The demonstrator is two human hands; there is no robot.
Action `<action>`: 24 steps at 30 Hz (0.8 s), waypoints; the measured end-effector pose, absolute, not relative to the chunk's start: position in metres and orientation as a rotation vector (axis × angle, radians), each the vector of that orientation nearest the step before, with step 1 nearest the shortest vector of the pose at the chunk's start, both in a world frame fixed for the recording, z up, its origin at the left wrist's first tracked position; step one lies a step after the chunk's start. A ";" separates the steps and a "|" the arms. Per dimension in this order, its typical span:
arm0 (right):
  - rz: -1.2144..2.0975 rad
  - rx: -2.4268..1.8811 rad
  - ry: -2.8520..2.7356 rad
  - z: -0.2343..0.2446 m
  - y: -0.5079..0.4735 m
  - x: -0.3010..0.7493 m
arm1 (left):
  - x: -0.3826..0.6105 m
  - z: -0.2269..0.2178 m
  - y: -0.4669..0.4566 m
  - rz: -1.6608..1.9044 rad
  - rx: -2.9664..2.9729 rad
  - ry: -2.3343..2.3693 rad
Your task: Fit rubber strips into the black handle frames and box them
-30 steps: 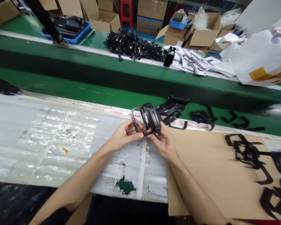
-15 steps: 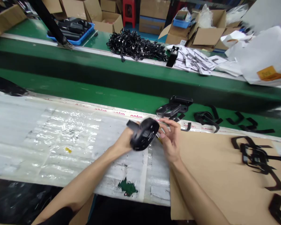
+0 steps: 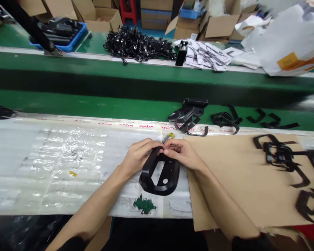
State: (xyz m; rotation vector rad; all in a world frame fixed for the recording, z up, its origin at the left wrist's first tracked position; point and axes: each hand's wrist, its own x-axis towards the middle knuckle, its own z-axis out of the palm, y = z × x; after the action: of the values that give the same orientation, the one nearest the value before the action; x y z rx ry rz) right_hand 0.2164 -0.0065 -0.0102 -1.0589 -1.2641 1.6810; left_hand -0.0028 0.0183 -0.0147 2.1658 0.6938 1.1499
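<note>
A black moulded plastic bracket (image 3: 159, 177) lies flat on the plastic-covered table (image 3: 54, 167), with oval cut-outs and a small round hole. My left hand (image 3: 141, 157) and my right hand (image 3: 180, 153) meet at its upper edge, fingertips pinching it. A thin tool with a yellow end (image 3: 169, 136) pokes out above my fingertips. Its lower part is hidden, and I cannot tell which hand holds it.
A brown cardboard sheet (image 3: 238, 181) with black plastic pieces lies to the right. More black parts (image 3: 188, 116) sit along the table's far edge. Beyond a green conveyor (image 3: 94, 75) are a black cable heap (image 3: 136, 45), a blue tray (image 3: 60, 35), papers and cartons.
The bracket has dropped from held up in the air to lying flat on the table. Both hands have closed together at its upper edge. The view has tilted slightly.
</note>
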 end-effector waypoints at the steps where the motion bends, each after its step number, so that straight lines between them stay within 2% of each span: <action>1: 1.708 -1.074 -1.289 -0.008 -0.006 0.218 | -0.003 -0.015 0.019 1.103 2.164 0.686; 9: 1.980 -1.027 -1.516 -0.001 -0.006 0.232 | 0.007 -0.020 0.017 0.772 2.222 0.642; 14: 2.024 -0.925 -1.618 -0.001 -0.004 0.236 | 0.011 -0.025 0.007 0.801 2.160 0.645; 24: 1.900 -0.949 -1.513 0.000 -0.011 0.225 | 0.000 -0.025 0.025 1.022 2.268 0.713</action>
State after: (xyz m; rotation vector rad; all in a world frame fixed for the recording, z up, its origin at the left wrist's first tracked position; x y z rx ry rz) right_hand 0.2251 -0.0108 -0.0005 -0.9493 -1.5129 1.9001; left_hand 0.0003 0.0248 -0.0249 2.2685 0.7134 1.0225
